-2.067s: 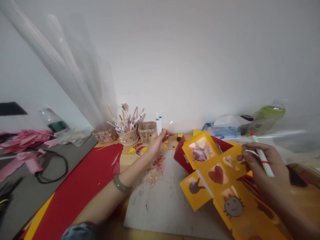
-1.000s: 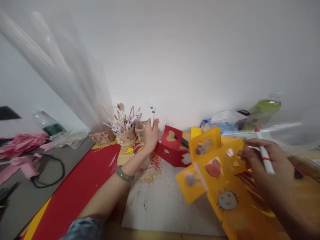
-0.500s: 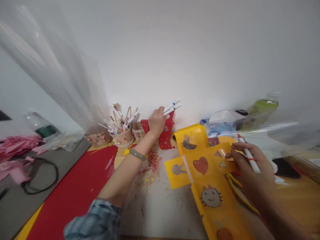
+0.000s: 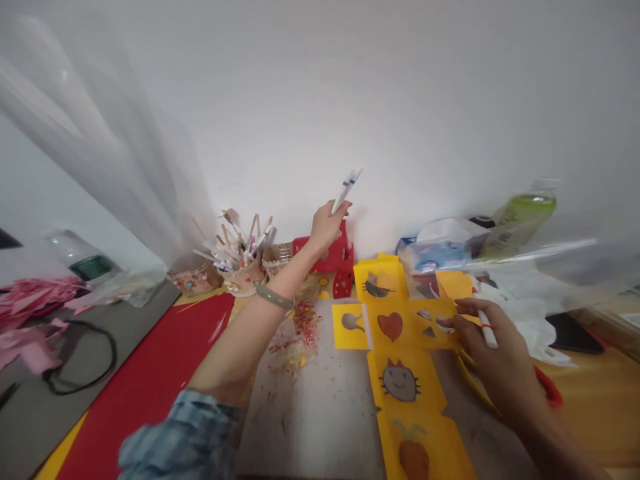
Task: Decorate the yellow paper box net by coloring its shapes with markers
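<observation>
Left hand (image 4: 329,223) clamped round slim white pens (image 4: 345,192), by a folded red cut-out card (image 4: 343,280) | cross-shaped yellow card sheet (image 4: 403,349) spread over grey board (image 4: 320,413): likely light, bendy, easily torn; I'd hold its outer edges | right hand (image 4: 493,340) pinching its right edge, white marker (image 4: 488,330) tucked in.

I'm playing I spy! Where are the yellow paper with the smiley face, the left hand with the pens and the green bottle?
Yellow paper (image 4: 410,355): head view, bare patch near its middle.
Left hand (image 4: 327,225): head view, back of the hand.
Green bottle (image 4: 523,217): head view, middle of its side.
</observation>
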